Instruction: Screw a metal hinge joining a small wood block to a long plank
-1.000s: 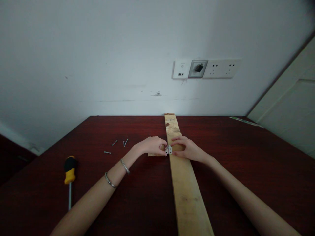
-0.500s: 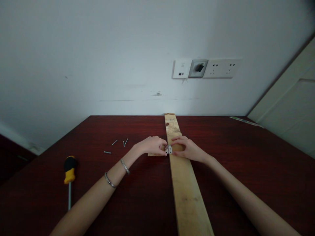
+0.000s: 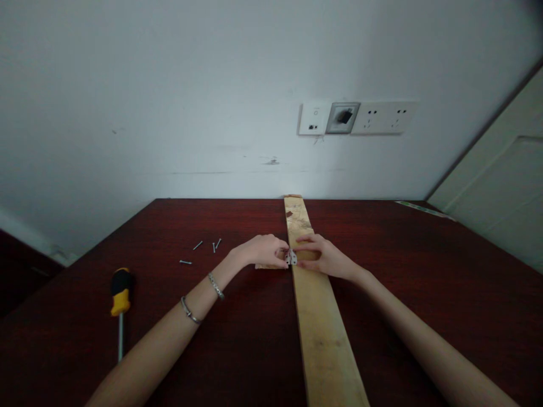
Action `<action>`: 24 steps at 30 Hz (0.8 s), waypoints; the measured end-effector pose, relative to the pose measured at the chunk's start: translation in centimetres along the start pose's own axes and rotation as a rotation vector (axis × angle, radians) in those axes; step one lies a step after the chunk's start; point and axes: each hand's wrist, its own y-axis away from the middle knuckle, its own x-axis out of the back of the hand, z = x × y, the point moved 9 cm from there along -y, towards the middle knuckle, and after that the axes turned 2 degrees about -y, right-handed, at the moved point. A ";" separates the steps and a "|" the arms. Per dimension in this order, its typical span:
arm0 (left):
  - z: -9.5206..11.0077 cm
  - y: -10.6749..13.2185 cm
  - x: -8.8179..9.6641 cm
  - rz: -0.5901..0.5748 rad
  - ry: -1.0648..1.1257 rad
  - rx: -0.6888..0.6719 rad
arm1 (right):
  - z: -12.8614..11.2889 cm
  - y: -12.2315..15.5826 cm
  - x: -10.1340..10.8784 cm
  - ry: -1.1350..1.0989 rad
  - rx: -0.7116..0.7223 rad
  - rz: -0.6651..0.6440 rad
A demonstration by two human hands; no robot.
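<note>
A long pale wooden plank (image 3: 322, 333) lies on the dark red table (image 3: 237, 339), running from the near edge to the wall. A small wood piece (image 3: 265, 265) lies against the plank's left side, mostly under my left hand (image 3: 261, 251). A small metal hinge (image 3: 291, 258) sits across the joint between the two. My left hand pinches the hinge's left leaf with curled fingers. My right hand (image 3: 324, 257) rests on the plank, its fingertips pressing the hinge's right leaf.
Several loose screws (image 3: 203, 250) lie left of my hands. A yellow and black screwdriver (image 3: 120, 299) lies near the table's left edge. Wall sockets (image 3: 354, 118) sit on the white wall behind; a door (image 3: 500, 181) stands at the right.
</note>
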 end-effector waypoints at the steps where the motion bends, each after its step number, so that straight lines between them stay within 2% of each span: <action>1: 0.0 0.0 0.0 -0.001 -0.001 0.001 | 0.0 0.0 0.0 0.003 0.005 0.002; 24: 0.2 0.1 0.3 0.011 0.000 0.002 | -0.1 0.0 -0.1 0.023 -0.007 0.005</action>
